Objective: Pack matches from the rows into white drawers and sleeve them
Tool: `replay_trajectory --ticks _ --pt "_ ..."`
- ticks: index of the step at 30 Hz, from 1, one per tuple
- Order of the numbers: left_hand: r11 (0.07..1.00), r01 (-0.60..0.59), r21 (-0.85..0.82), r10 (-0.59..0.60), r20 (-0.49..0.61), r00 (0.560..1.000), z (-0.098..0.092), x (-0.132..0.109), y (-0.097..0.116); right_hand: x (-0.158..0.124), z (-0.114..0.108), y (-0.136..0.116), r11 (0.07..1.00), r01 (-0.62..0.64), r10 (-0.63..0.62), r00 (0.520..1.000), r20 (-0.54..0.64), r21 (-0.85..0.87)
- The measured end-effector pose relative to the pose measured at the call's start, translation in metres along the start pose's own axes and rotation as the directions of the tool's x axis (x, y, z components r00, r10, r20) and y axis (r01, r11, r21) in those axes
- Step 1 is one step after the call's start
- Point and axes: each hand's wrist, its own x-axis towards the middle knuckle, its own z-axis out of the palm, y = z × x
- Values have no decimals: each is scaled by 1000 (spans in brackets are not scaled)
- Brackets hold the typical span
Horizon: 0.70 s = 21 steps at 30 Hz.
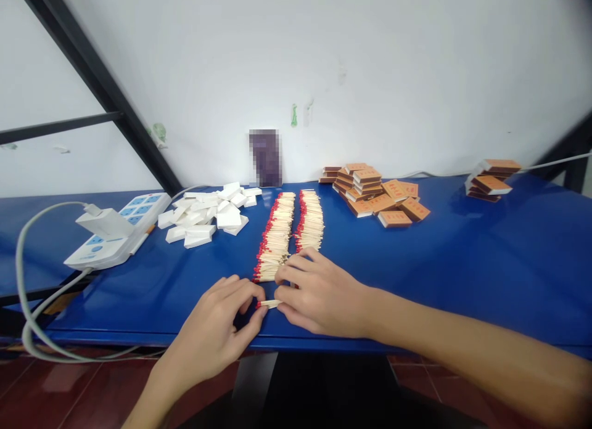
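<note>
Two long rows of red-tipped matches (289, 228) lie on the blue table (485, 262), running away from me. At their near end my left hand (217, 324) and my right hand (319, 293) meet around a small bunch of matches (268, 304). Fingers of both hands are curled and pinch this bunch from either side, just above the table near its front edge. My right hand's fingers also rest against the near end of the left row.
A heap of white inner trays (206, 216) lies left of the rows. Orange matchbox sleeves (379, 195) are piled to the right, with a smaller stack (493, 179) farther right. A white power strip with plug (115, 228) and cable sits at the left.
</note>
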Motion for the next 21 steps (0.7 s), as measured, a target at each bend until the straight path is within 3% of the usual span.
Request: replay_trajectory --ticks 21 --pt "999 24 -38 -24 -8 1000 -2 1 1 1 2 0 1000 -29 29 1000 2 11"
